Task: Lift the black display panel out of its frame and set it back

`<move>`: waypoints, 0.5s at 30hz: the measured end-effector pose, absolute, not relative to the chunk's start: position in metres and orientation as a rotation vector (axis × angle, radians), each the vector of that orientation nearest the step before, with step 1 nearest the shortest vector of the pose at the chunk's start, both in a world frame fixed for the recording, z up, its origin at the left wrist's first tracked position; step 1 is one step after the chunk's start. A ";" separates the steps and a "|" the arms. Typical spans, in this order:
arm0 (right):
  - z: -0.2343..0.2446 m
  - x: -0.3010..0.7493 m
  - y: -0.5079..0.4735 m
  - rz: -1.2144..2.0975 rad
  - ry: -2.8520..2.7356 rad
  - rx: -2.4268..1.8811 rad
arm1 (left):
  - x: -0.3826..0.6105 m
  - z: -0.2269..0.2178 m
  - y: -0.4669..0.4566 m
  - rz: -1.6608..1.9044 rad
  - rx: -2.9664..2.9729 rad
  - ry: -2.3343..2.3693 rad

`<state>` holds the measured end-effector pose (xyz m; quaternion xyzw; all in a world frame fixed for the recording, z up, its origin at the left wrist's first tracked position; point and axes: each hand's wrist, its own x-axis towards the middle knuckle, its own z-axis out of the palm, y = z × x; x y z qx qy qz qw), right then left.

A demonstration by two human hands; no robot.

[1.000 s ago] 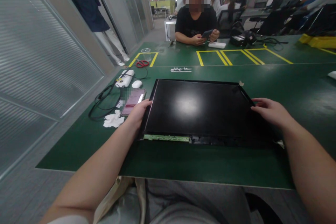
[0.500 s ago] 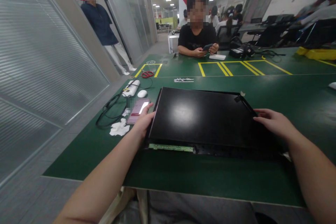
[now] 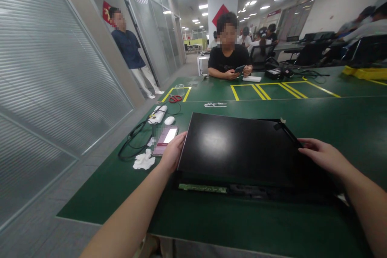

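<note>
A large black display panel [image 3: 238, 149] lies flat on the green table [image 3: 229, 217], with a green circuit strip [image 3: 202, 188] showing along its near edge. My left hand [image 3: 172, 154] grips the panel's left edge, fingers curled around it. My right hand [image 3: 322, 155] holds the right edge, beside a loose black frame strip [image 3: 288, 133] at the far right corner.
Left of the panel lie a phone [image 3: 165, 135], a crumpled tissue [image 3: 144, 161], a black cable [image 3: 133, 145], a white mouse [image 3: 169, 120] and a white power strip [image 3: 157, 114]. Red scissors [image 3: 174, 98] lie farther back. A person sits opposite holding a phone; another stands by the glass wall.
The camera has tilted upward, so the panel and hands sit lower in view. Both hands keep their hold on the panel's edges.
</note>
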<state>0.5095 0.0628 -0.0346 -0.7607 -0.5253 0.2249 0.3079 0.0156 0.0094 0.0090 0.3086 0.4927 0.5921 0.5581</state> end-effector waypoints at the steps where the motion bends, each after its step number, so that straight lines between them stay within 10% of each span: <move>1: -0.035 0.509 0.063 0.590 -1.390 -2.010 | 0.016 0.010 0.008 1.391 0.752 1.137; 15: -0.038 0.510 0.065 0.640 -1.422 -1.993 | 0.022 0.014 -0.003 1.369 0.840 0.887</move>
